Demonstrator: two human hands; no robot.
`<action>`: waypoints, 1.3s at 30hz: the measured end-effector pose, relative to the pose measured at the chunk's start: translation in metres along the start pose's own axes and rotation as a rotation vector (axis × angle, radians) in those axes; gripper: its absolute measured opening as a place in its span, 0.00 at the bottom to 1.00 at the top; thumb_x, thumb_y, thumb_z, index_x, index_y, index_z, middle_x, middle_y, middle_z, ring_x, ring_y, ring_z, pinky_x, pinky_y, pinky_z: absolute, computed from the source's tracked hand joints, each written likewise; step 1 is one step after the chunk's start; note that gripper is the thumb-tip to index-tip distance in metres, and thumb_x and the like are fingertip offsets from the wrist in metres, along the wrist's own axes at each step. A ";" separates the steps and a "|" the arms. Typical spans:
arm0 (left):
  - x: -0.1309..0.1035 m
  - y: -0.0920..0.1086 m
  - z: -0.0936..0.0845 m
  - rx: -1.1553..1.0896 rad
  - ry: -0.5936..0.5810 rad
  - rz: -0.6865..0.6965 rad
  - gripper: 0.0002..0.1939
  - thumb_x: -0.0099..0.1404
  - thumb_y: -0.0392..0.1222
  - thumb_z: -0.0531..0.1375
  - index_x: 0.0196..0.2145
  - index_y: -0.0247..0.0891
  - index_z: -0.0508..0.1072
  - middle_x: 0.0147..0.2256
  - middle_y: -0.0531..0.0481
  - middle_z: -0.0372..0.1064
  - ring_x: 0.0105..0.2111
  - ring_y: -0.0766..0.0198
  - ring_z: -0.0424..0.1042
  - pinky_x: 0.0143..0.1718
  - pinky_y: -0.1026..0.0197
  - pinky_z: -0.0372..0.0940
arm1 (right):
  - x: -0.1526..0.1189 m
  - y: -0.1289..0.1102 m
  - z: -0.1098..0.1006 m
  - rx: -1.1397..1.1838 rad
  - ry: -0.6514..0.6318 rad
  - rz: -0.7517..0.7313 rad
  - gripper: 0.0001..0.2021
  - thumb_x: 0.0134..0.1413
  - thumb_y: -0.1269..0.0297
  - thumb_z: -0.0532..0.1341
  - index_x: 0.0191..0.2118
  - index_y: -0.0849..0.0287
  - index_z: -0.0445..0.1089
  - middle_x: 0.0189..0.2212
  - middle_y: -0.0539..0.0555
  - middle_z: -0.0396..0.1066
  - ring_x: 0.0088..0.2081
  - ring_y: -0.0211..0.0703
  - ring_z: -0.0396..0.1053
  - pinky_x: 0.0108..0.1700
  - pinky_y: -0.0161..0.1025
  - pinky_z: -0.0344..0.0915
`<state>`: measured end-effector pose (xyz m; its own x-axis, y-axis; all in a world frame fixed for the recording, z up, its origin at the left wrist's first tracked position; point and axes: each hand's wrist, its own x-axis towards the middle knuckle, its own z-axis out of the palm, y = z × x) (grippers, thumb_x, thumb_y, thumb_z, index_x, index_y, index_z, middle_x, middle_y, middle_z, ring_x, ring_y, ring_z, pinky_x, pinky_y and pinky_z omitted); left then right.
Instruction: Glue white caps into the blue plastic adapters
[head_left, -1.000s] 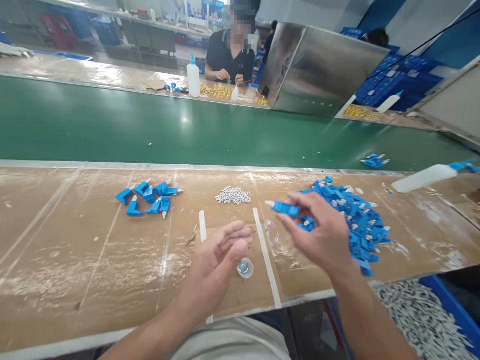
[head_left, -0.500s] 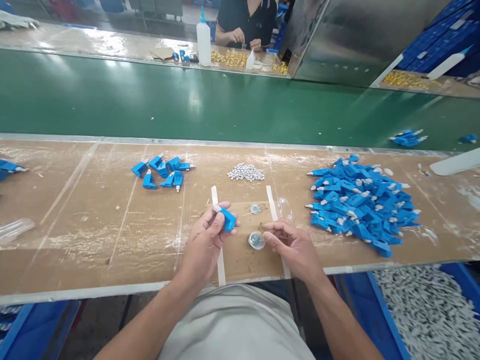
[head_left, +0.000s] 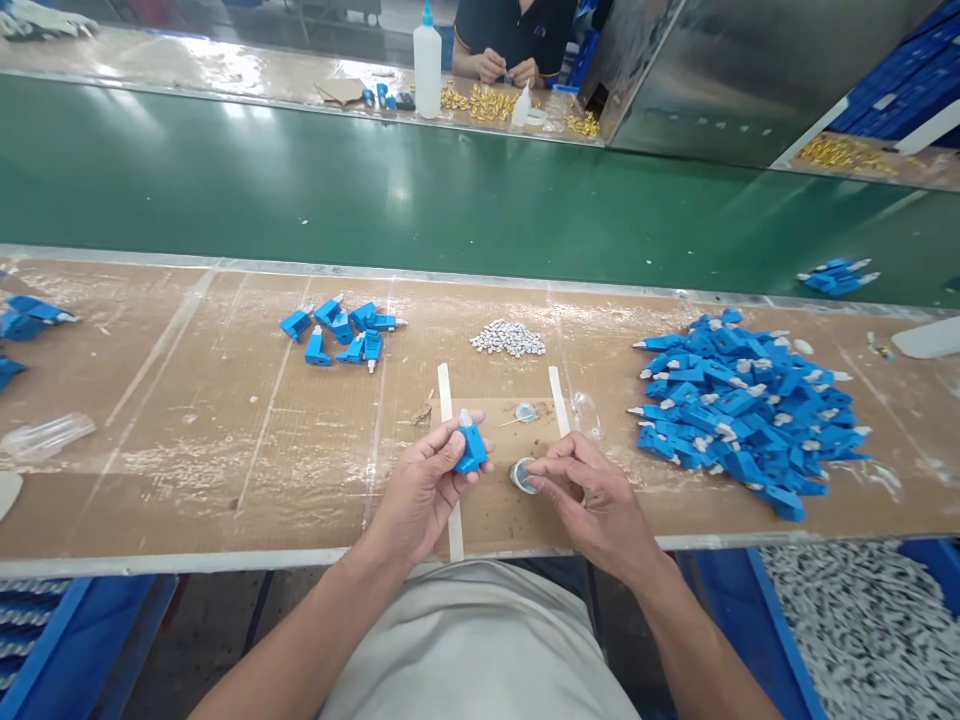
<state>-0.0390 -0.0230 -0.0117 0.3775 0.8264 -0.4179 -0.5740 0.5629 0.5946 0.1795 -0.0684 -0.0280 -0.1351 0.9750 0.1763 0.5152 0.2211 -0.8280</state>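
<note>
My left hand (head_left: pixel 424 480) pinches a blue plastic part with a whitish tip (head_left: pixel 471 447), holding it tip up above the cardboard. My right hand (head_left: pixel 592 495) is closed, thumb and fingertips together at the mouth of a small round clear cup (head_left: pixel 523 476). Whatever those fingertips hold, if anything, is too small to make out. Behind the cup lies a small clear disc (head_left: pixel 526 412) with a thin stick beside it. A small heap of grey-white pieces (head_left: pixel 508 338) sits farther back.
A large pile of blue parts (head_left: pixel 742 410) lies right, a smaller group (head_left: pixel 345 330) left. Beyond runs a green belt (head_left: pixel 420 205). Across it are a white bottle (head_left: pixel 427 70) and a co-worker's hands (head_left: pixel 506 68). A blue bin (head_left: pixel 787 640) of grey pieces stands below right.
My left hand has turned the blue part so its tip points more upward. My right fingertips have moved from beside the cup to its mouth. The camera view has shifted slightly.
</note>
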 end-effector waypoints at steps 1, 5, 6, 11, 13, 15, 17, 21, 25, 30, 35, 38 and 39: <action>-0.001 0.000 0.000 0.006 -0.005 -0.002 0.17 0.65 0.41 0.67 0.49 0.30 0.78 0.38 0.42 0.75 0.33 0.67 0.75 0.30 0.73 0.69 | 0.000 -0.001 -0.001 -0.005 -0.012 0.007 0.08 0.65 0.67 0.62 0.45 0.53 0.79 0.34 0.53 0.66 0.34 0.42 0.66 0.32 0.38 0.61; -0.004 0.001 0.003 0.027 -0.049 -0.026 0.12 0.66 0.43 0.66 0.42 0.30 0.78 0.37 0.42 0.76 0.34 0.67 0.76 0.31 0.73 0.70 | 0.005 -0.006 -0.010 0.059 0.009 0.083 0.05 0.65 0.64 0.63 0.38 0.55 0.77 0.33 0.52 0.68 0.32 0.40 0.65 0.33 0.38 0.61; -0.005 0.000 0.003 0.028 -0.062 -0.037 0.12 0.66 0.43 0.66 0.41 0.30 0.78 0.37 0.43 0.76 0.34 0.67 0.76 0.32 0.72 0.70 | 0.006 -0.007 -0.012 0.087 0.031 0.094 0.05 0.65 0.63 0.63 0.37 0.55 0.76 0.33 0.51 0.69 0.33 0.40 0.66 0.34 0.38 0.62; -0.006 -0.006 0.008 0.018 -0.115 -0.115 0.12 0.67 0.44 0.65 0.38 0.29 0.78 0.35 0.43 0.75 0.34 0.65 0.78 0.34 0.72 0.71 | 0.009 -0.017 -0.021 0.225 0.169 0.126 0.03 0.66 0.64 0.62 0.40 0.54 0.74 0.37 0.51 0.74 0.31 0.38 0.69 0.34 0.37 0.65; -0.007 -0.009 0.011 0.010 -0.133 -0.144 0.12 0.67 0.44 0.65 0.39 0.29 0.78 0.35 0.43 0.75 0.34 0.66 0.78 0.33 0.72 0.70 | 0.010 -0.028 -0.022 0.243 0.232 0.092 0.02 0.66 0.66 0.63 0.40 0.55 0.74 0.37 0.51 0.74 0.31 0.38 0.69 0.34 0.38 0.66; -0.009 -0.010 0.014 0.001 -0.169 -0.157 0.12 0.68 0.43 0.64 0.40 0.28 0.78 0.36 0.42 0.76 0.33 0.67 0.77 0.33 0.72 0.70 | 0.011 -0.041 -0.020 0.240 0.288 0.022 0.03 0.65 0.69 0.62 0.40 0.55 0.73 0.37 0.52 0.74 0.34 0.41 0.71 0.36 0.39 0.68; -0.010 -0.010 0.017 -0.009 -0.211 -0.167 0.12 0.69 0.43 0.62 0.40 0.28 0.78 0.37 0.41 0.76 0.33 0.67 0.77 0.33 0.72 0.69 | 0.013 -0.054 -0.016 0.224 0.320 -0.071 0.05 0.64 0.73 0.62 0.40 0.55 0.73 0.36 0.52 0.74 0.39 0.44 0.73 0.41 0.41 0.69; -0.011 -0.009 0.021 -0.026 -0.228 -0.180 0.11 0.69 0.42 0.63 0.39 0.29 0.77 0.36 0.40 0.77 0.32 0.67 0.77 0.32 0.72 0.68 | 0.021 -0.070 -0.009 0.154 0.320 -0.217 0.09 0.62 0.78 0.61 0.41 0.56 0.72 0.35 0.52 0.75 0.39 0.44 0.73 0.43 0.44 0.68; -0.012 -0.008 0.021 -0.042 -0.228 -0.177 0.11 0.68 0.42 0.64 0.39 0.29 0.78 0.37 0.41 0.76 0.31 0.67 0.76 0.31 0.71 0.68 | 0.024 -0.072 -0.005 0.086 0.316 -0.260 0.10 0.61 0.79 0.61 0.42 0.56 0.72 0.35 0.52 0.75 0.38 0.45 0.73 0.41 0.44 0.68; -0.013 -0.006 0.021 -0.059 -0.224 -0.179 0.11 0.67 0.43 0.65 0.37 0.29 0.79 0.35 0.42 0.77 0.31 0.67 0.76 0.31 0.70 0.68 | 0.024 -0.068 -0.003 0.057 0.302 -0.228 0.09 0.62 0.77 0.61 0.42 0.54 0.71 0.34 0.52 0.75 0.37 0.46 0.74 0.40 0.45 0.69; -0.013 -0.006 0.022 -0.051 -0.230 -0.172 0.11 0.66 0.44 0.66 0.36 0.30 0.79 0.36 0.41 0.77 0.30 0.67 0.76 0.31 0.70 0.68 | 0.024 -0.066 0.000 0.028 0.283 -0.188 0.07 0.64 0.74 0.60 0.41 0.53 0.71 0.34 0.54 0.76 0.37 0.48 0.74 0.40 0.47 0.69; -0.013 -0.006 0.021 -0.047 -0.231 -0.170 0.12 0.66 0.44 0.66 0.36 0.29 0.79 0.36 0.41 0.77 0.30 0.67 0.76 0.31 0.70 0.68 | 0.024 -0.065 0.001 0.035 0.278 -0.194 0.08 0.64 0.75 0.60 0.41 0.53 0.71 0.34 0.54 0.76 0.38 0.48 0.74 0.40 0.47 0.70; -0.013 -0.006 0.021 -0.046 -0.230 -0.170 0.12 0.65 0.44 0.67 0.37 0.29 0.79 0.36 0.41 0.77 0.30 0.66 0.76 0.31 0.70 0.68 | 0.024 -0.064 0.002 0.034 0.284 -0.208 0.09 0.63 0.76 0.61 0.42 0.53 0.71 0.34 0.53 0.76 0.38 0.48 0.74 0.40 0.47 0.70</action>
<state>-0.0252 -0.0370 0.0048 0.6232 0.7047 -0.3392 -0.5188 0.6970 0.4950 0.1419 -0.0591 0.0283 0.0095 0.8770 0.4804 0.4719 0.4196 -0.7754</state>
